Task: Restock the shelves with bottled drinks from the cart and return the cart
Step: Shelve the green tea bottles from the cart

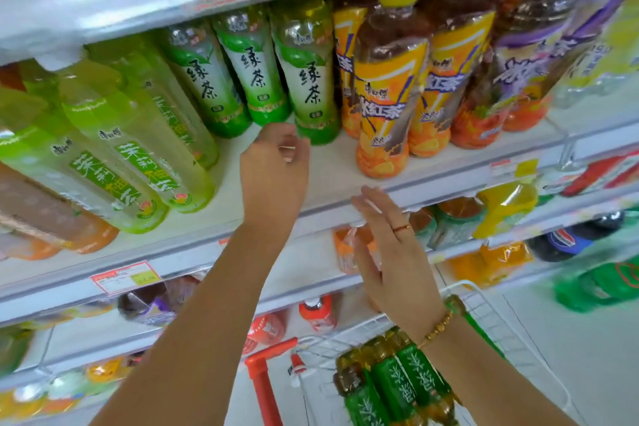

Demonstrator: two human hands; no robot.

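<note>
At frame centre my left hand (275, 162) has loosely curled fingers and holds nothing. My right hand (390, 252) is flat, fingers straight. The tea bottles (397, 380) in the cart (484, 304), lower right, look full, heavy and slippery; I would grip the waist.

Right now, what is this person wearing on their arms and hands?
No sleeves or gloves on either arm. The right hand has a thin red-and-gold ring on one finger; its wrist carries a gold bead bracelet with a green piece. The left hand wears nothing.
</note>
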